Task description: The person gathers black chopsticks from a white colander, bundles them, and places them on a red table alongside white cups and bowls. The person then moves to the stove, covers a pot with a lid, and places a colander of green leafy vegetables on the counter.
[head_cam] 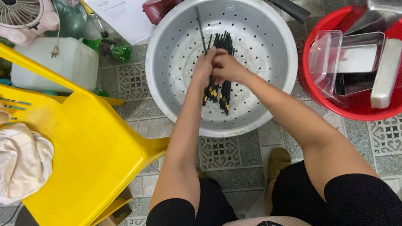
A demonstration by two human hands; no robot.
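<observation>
Chopsticks bundled in both hands over the colander.
Chopsticks (218,86) held upright-tilted inside colander (271,32); left hand (205,66) and right hand (228,67) clamped together round them. Judged mid-gathering; next needs an even grip. Red basin (400,101) beside.

- a bundle of black chopsticks (221,85) with yellow bands is gripped mid-length, ends pointing toward 12 and 6 o'clock; it is held inside the perforated grey colander (257,33)

Both hands, left hand (206,66) and right hand (228,67), clasp black chopsticks (223,90) over grey colander (271,37); red basin (398,101) beside.
</observation>
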